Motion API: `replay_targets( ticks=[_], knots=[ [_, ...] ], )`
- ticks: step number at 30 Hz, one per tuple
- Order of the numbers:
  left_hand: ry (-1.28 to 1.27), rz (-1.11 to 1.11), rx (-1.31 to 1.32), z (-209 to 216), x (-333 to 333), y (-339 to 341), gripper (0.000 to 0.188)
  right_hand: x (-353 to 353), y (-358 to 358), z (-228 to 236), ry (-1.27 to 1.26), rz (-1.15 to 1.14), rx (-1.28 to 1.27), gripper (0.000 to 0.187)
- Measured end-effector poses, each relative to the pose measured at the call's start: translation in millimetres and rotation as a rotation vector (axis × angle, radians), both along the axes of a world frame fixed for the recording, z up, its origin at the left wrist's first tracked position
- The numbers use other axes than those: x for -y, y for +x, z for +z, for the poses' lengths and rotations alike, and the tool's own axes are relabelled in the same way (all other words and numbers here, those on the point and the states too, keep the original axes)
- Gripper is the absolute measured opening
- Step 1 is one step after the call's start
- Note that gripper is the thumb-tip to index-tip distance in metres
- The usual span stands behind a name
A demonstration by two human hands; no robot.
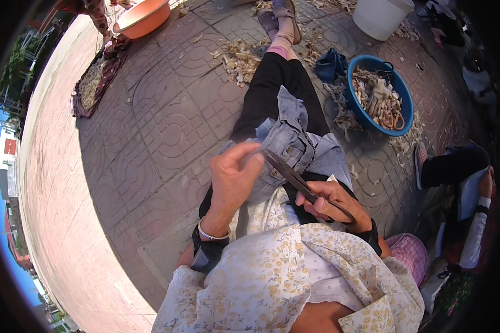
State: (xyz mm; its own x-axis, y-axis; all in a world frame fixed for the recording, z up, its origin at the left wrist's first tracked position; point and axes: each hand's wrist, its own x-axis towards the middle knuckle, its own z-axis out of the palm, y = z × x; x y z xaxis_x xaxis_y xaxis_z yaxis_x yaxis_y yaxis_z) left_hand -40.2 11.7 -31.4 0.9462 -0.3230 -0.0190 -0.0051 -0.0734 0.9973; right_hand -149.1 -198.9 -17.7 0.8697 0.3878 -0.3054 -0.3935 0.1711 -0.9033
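A pair of dark metal scissors (pixel 284 168) slants across my lap, its blades pointing up and left. My right hand (pixel 339 202) is closed around the handles. By the blade tips, my left hand (pixel 231 173) has its thumb and bent forefinger drawn together in a pinch; whatever lies between them is too small to make out. Under both hands, a piece of light blue denim clothing (pixel 334 155) is spread over my black trousers. It has a buttoned, thick-seamed part, and one strip of it sticks up toward my knees.
To the right of my legs stands a blue basin (pixel 406 114) filled with pale scraps and a pair of orange-handled scissors. A dark blue cloth (pixel 331 65) lies beside it. Farther off are an orange basin (pixel 144 22), a white bucket (pixel 380 19) and scattered husks (pixel 241 60). People sit at the right.
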Motion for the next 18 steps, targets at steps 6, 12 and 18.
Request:
replay_targets(
  ticks=[6,12,18],
  knots=[
    [0.074,0.035,0.078,3.9,0.8,0.3,0.016,0.2,3.5,5.3,0.004,0.012,-0.018,0.056],
    [0.197,0.05,0.269,9.0,3.5,4.3,0.014,3.6,10.5,6.3,0.018,0.036,-0.024,0.054],
    [0.233,0.01,0.238,16.7,4.5,5.7,0.013,-1.2,8.6,-8.1,-0.07,-0.009,0.131,0.046]
  ],
)
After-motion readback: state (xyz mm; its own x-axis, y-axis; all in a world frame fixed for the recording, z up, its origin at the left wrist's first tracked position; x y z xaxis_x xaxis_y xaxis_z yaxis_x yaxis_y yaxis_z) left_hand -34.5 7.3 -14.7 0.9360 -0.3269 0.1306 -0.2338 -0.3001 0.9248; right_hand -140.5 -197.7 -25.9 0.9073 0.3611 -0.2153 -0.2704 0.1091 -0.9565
